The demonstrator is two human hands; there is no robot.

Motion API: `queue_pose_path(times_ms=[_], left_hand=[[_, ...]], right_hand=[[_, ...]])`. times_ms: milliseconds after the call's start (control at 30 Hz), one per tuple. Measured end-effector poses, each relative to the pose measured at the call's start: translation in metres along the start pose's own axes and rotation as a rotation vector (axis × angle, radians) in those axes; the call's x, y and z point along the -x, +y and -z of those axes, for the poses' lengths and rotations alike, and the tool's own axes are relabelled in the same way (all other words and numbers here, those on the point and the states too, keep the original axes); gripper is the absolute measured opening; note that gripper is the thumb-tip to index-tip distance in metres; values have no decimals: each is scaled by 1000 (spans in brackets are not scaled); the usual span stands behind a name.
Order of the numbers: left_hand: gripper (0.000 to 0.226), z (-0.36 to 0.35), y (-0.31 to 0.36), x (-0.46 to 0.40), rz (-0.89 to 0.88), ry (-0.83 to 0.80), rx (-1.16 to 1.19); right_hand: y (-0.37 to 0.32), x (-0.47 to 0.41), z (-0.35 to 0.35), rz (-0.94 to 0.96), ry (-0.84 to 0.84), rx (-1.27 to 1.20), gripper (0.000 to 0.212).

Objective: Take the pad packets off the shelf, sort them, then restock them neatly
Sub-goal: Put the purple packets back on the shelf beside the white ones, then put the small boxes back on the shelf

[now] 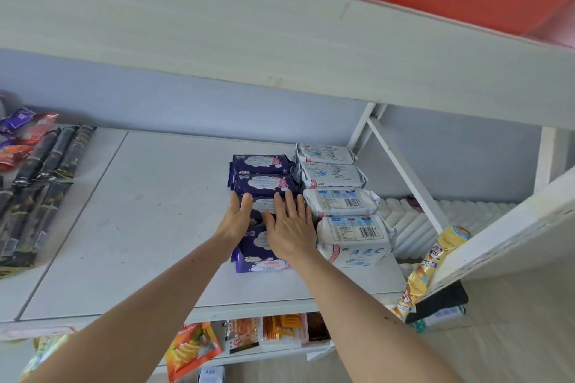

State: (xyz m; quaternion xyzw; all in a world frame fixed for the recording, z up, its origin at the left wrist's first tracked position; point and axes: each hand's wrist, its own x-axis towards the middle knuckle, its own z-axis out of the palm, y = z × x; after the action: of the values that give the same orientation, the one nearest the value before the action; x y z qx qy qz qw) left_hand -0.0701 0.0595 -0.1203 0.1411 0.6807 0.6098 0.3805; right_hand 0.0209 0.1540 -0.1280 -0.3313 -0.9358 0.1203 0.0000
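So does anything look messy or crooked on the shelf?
Mostly tidy. The purple packets and white packets sit in two straight rows side by side. The front purple packet looks a bit twisted out of line, and both flat hands, left and right, are on that row.

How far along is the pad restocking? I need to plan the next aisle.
Nearly done, it seems. The white plastic pad packets already sit in a tidy row on the white shelf. Both the left hand and right hand lie flat on the dark purple pad packets, straightening that row. Only final squaring looks left.
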Motion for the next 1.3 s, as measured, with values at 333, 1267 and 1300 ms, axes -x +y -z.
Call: queue_pose_path(times_ms=[333, 1267, 1300], left_hand=[[42, 3, 2, 30, -71, 92, -32], [29, 90, -139, 205, -508, 186, -639], [28, 89, -149, 206, -514, 184, -648]], right_hand=[[-2, 14, 7, 88, 97, -40, 64], [-35, 240, -97, 114, 470, -95, 42], [-30, 244, -106, 130, 465, -100, 41]])
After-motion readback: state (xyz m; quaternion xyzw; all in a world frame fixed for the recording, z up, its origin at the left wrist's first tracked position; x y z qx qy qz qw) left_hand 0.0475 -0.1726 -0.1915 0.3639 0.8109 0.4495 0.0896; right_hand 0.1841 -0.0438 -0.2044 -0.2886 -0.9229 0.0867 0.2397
